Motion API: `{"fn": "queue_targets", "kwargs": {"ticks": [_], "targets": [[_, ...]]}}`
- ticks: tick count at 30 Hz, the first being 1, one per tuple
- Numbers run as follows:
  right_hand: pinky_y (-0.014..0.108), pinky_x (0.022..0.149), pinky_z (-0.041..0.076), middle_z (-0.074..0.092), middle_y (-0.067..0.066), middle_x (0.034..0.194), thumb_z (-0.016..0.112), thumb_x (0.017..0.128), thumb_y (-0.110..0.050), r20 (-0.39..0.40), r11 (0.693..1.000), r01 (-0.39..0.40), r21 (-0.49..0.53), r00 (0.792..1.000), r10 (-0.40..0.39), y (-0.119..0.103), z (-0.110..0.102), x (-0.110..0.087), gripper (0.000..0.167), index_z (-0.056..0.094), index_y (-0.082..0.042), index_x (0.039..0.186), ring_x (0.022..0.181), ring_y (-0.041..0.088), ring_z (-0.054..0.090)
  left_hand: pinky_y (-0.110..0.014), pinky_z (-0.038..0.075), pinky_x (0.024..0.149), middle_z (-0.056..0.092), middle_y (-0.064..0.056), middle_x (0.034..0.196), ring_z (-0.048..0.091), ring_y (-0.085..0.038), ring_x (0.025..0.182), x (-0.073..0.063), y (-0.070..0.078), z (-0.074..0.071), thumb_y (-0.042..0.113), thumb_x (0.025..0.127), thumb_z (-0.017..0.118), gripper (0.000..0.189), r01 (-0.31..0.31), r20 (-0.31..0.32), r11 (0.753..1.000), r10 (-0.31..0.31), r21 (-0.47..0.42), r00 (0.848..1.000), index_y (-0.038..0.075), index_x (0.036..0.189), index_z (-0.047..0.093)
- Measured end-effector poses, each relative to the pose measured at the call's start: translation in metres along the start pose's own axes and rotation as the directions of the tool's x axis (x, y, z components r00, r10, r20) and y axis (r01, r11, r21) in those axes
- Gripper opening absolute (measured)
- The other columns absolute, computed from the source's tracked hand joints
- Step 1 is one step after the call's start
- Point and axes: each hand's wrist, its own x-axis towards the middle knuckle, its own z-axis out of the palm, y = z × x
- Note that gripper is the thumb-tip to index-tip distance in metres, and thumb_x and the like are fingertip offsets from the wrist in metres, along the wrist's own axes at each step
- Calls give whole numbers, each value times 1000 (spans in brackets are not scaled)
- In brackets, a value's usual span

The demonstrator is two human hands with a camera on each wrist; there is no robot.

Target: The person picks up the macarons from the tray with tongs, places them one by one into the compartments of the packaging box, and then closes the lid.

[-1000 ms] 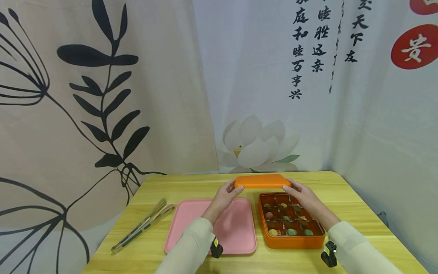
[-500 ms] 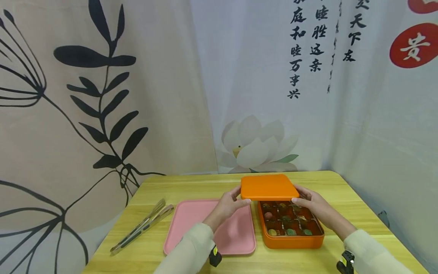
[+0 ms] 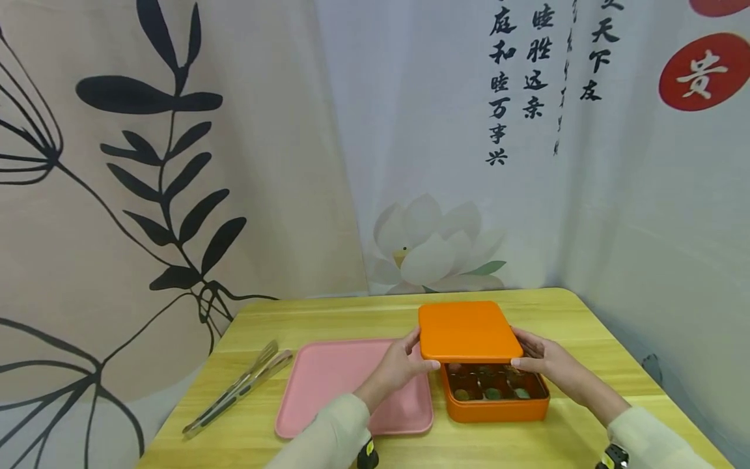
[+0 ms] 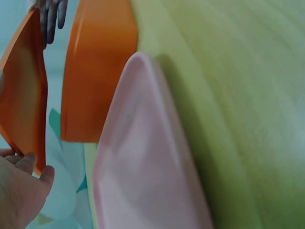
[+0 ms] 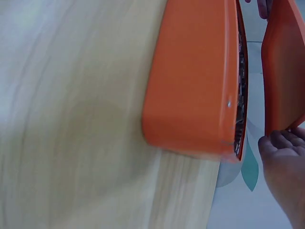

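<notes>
Between both hands I hold an orange lid (image 3: 467, 331), raised over the back of an orange box (image 3: 498, 410). My left hand (image 3: 398, 371) grips the lid's left edge, thumb at the front corner. On the opposite edge, my right hand (image 3: 547, 365) grips it the same way. The box's divided tray shows several small wrapped pieces (image 3: 492, 393) in its front row; the lid covers the rows behind. Both wrist views show a gap between the lid (image 4: 26, 90) and the box (image 5: 195, 81).
Left of the box lies a pink tray (image 3: 334, 391), partly behind my left arm. Metal tongs (image 3: 239, 389) rest at the table's left. A printed curtain (image 3: 293, 163) hangs behind the wooden table (image 3: 328, 319).
The lid has come forward and slightly right, tilting so its top shows, and now covers more of the box. Both hands moved with it. The view shifted slightly.
</notes>
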Motion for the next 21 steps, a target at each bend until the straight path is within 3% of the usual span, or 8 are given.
{"fn": "queue_targets", "kwargs": {"ticks": [5,12,16,18,20,21], "targets": [[35,108,37,8,26,161,65,98,-23,24,1000,-10,-5,1000,10,7,-5,-7,86,8,4,156,146,45,11,-53,27,112,33,-13,157,29,-42,142,-7,-1,12,31,81,84,98,5,-3,1000,-5,9,1000,6,156,26],[57,112,21,3,27,161,64,98,-22,60,998,-56,-11,997,57,12,-11,-20,86,6,4,156,145,49,4,-50,22,114,28,-12,159,23,-32,146,-16,0,29,31,79,85,100,-20,-16,1000,20,5,1000,6,156,25],[55,111,25,0,29,160,63,99,-21,80,998,-62,-10,995,63,18,-13,-28,86,3,5,155,144,51,2,-44,25,114,23,-7,161,20,-23,147,-22,0,38,31,80,84,99,-26,-6,1000,26,-2,1000,8,156,26],[44,110,34,-1,30,159,62,99,-19,90,999,-45,-6,995,46,22,-14,-31,86,2,7,155,143,52,1,-36,40,106,21,-6,162,42,-22,134,-25,-1,42,30,80,83,99,-24,3,1000,24,7,1000,10,157,25],[31,106,39,-2,31,159,62,99,-18,100,1000,-26,1,995,26,25,-14,-34,86,1,8,154,143,52,0,-29,53,78,21,-4,162,59,-15,94,-28,-3,46,30,80,84,99,0,6,1000,0,-9,1000,15,158,25],[27,104,40,-2,31,159,61,99,-17,104,1000,-19,3,994,19,27,-15,-35,85,1,9,154,143,52,0,-27,52,62,21,-3,162,55,-13,73,-30,-4,48,29,79,84,100,20,13,999,-20,-40,1000,19,158,24]]}}
